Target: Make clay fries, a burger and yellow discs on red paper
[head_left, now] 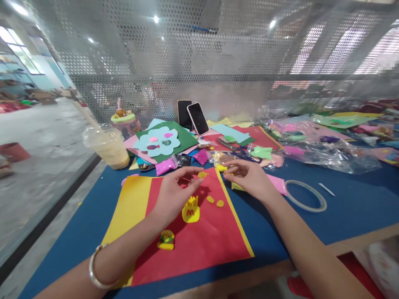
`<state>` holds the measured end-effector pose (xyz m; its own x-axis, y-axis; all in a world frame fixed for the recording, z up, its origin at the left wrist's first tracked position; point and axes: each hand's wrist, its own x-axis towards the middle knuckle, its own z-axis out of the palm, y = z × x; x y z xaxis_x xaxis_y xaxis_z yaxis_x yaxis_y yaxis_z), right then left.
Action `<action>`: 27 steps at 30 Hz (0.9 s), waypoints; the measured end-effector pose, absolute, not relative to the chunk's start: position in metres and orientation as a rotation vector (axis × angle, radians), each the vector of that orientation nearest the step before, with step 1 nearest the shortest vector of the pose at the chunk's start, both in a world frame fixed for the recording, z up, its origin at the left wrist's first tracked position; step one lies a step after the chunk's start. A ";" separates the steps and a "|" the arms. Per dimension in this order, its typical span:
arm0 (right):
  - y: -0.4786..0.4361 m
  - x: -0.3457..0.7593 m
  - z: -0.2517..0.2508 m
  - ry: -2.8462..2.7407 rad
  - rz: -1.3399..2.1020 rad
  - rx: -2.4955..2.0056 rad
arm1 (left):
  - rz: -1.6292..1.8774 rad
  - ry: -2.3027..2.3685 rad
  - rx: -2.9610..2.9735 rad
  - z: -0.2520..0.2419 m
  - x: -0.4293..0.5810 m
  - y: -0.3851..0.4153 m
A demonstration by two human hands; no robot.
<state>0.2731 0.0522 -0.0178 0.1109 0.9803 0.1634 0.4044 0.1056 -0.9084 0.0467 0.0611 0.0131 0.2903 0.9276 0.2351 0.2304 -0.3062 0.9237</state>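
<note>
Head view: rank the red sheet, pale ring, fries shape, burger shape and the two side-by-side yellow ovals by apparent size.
1. Red sheet
2. Pale ring
3. Fries shape
4. Burger shape, only somewhat smaller
5. Yellow ovals, too alike to rank against each other

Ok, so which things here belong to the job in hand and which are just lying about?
Likely in the job:
red sheet
yellow sheet
yellow ovals
fries figure
burger figure

Probably just lying about:
phones
drink cup
pale ring
</note>
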 end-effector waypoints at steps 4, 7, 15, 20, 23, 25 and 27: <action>0.050 0.272 -0.017 -1.485 0.779 -1.516 | 1.063 1.062 1.735 0.015 0.047 0.061; 0.048 0.269 -0.014 -1.506 0.852 -1.527 | 1.068 1.041 1.711 0.014 0.047 0.061; 0.043 0.265 -0.006 -1.565 0.775 -1.633 | 1.050 1.009 1.727 0.013 0.047 0.059; 0.042 0.265 -0.004 -1.635 0.703 -1.696 | 0.979 0.997 1.773 0.014 0.047 0.057; 0.044 0.266 -0.006 -1.648 0.668 -1.694 | 0.984 1.022 1.819 0.012 0.047 0.057; 0.045 0.268 -0.009 -1.620 0.712 -1.660 | 0.983 1.038 1.857 0.011 0.046 0.059; 0.046 0.268 -0.011 -1.588 0.760 -1.596 | 0.978 1.047 1.876 0.011 0.045 0.059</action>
